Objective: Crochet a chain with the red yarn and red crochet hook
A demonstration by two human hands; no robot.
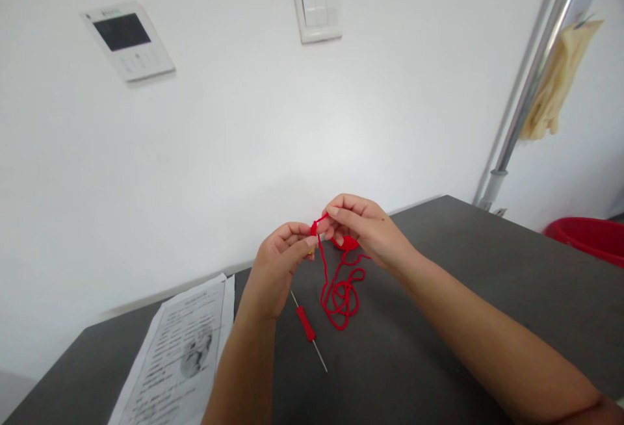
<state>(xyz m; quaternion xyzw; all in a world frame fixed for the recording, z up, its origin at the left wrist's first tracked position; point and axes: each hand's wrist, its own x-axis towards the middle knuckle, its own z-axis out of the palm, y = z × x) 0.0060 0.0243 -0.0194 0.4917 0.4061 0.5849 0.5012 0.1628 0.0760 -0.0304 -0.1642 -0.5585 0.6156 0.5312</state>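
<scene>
Red yarn (347,295) lies in loose loops on the dark table, and one strand rises from it to my hands. Thumb and fingers of my left hand (283,259) pinch a small red yarn piece (314,227). My right hand (361,223) is closed on a short strand pulled up and to the right from that piece. A red ball of yarn (346,243) sits behind my right hand, partly hidden. Below my hands rests a crochet hook (305,323) with a red grip and thin metal ends. Something small and yellow shows by my left fingertips, too hidden to name.
Printed sheets (182,347) lie at the left of the dark table (439,347). A white wall with a switch panel (318,9) and an intercom (127,41) rises behind. At right are a metal pole (536,80), yellow gloves (558,80) and a red tub (585,236).
</scene>
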